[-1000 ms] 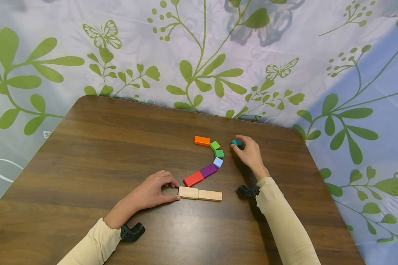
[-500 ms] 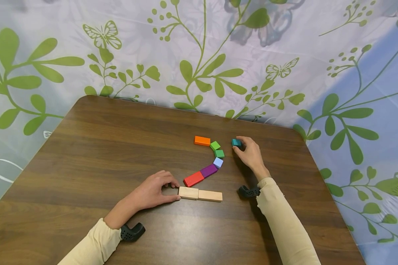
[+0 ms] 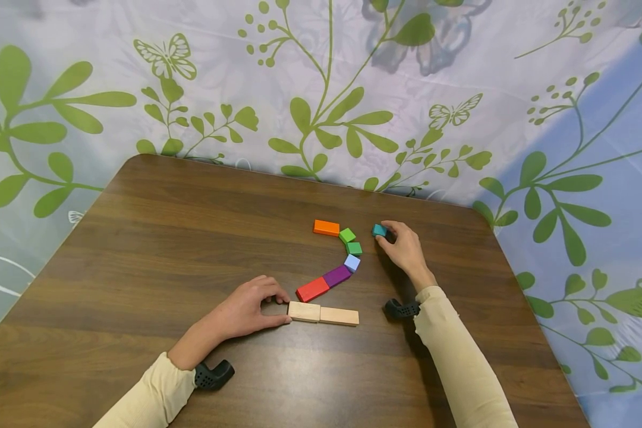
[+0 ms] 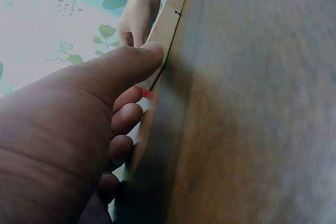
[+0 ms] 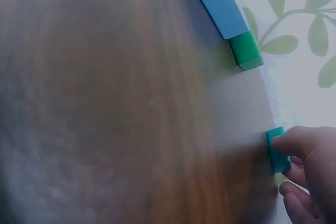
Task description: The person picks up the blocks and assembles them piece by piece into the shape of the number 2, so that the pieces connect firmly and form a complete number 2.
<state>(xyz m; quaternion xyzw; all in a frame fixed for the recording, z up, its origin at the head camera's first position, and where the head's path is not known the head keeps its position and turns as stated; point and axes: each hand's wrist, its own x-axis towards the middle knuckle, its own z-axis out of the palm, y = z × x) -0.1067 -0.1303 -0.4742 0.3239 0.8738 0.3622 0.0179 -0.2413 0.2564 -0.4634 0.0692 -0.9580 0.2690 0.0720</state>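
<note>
My right hand (image 3: 406, 246) pinches a small teal block (image 3: 378, 230) between thumb and fingers, right of the curved row. In the right wrist view, the thumb lies on the teal block (image 5: 277, 150). At the near side, my left hand (image 3: 248, 309) holds the left end of a plain wooden block (image 3: 303, 311), its thumb on the near long side. A second plain wooden block (image 3: 339, 315) lies end to end with it. In the left wrist view the left thumb presses the wooden block (image 4: 165, 30); the fingertips behind it are partly hidden.
Between the hands a curved row runs from an orange block (image 3: 326, 227) through a light green (image 3: 347, 235), a green (image 3: 354, 248), a light blue (image 3: 352, 263) and a purple block (image 3: 336, 275) to a red block (image 3: 312, 289). A patterned cloth (image 3: 203, 89) hangs behind the table (image 3: 192, 208).
The teal block has shifted very slightly left, and more of it shows beside the right fingers. The left hand and the other blocks stay where they were.
</note>
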